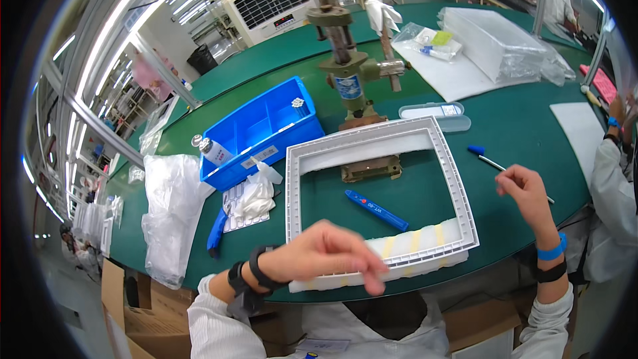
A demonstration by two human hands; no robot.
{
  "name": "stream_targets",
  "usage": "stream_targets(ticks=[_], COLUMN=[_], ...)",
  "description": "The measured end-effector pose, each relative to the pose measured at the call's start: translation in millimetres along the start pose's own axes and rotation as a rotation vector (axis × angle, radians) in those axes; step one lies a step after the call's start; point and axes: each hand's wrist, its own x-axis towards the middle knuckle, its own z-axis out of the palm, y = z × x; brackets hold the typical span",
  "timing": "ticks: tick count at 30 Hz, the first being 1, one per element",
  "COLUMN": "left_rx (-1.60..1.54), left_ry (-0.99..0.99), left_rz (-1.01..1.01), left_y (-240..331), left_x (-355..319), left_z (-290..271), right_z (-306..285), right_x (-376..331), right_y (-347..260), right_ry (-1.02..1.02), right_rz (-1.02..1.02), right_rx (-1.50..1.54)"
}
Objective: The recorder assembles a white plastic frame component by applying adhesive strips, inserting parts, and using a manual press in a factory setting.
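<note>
Within the white frame (pixel 456 186), green table (pixel 319 206) lies open around a blue pen-shaped tool (pixel 377 211). The left hand (pixel 325 252) overhangs its near side; a press (pixel 352 86) bars its back, a blue tray (pixel 292 139) its far left. Rightward of it, a marker (pixel 492 161) and the right hand (pixel 528 193) interrupt open table.

1. the green tabletop (pixel 512 126) carries everything below.
2. at its near edge sits a white rectangular frame (pixel 454 179) with foam along its near and far sides.
3. within the frame's opening lies a blue pen-shaped tool (pixel 376 210).
4. to the right lies a blue-capped pen (pixel 492 162).
5. behind the frame lie a clear case (pixel 432 112) and a green press (pixel 349 80) stands.
6. to the left are a blue divided bin (pixel 292 147), a blue-handled tool (pixel 216 233) and clear plastic wrapping (pixel 174 209).
</note>
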Motion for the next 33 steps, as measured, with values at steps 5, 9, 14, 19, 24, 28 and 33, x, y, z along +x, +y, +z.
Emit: stream_targets(ticks=[5,9,14,19,24,28,33], left_rx=[-0.119,-0.204,0.496,1.652,1.186,1.142,0.383], left_ry=[0.102,0.528,1.304,1.649,1.654,1.643,1.144], left_rz=[0.09,0.204,0.039,0.116,0.347,0.453,0.671], left_y=[-37,-66,-79,-90,-50,-42,-31], left_x=[-67,-116,-152,-156,-158,-161,-156], left_z=[43,46,0,-116,-106,-116,-122], right_z=[2,4,93,162,183,216,311], right_x=[-11,-10,-15,-18,-24,1,49], right_y=[0,-31,-133,-175,-194,-216,-210], right_ry=[0.079,-0.046,-0.318,-0.519,-0.599,-0.724,-0.56], right_rz=[0.23,0.22,0.122,-0.104,-0.115,-0.077,-0.307], right_rx=[-0.385,-0.126,-0.353,-0.344,-0.374,-0.368,-0.271])
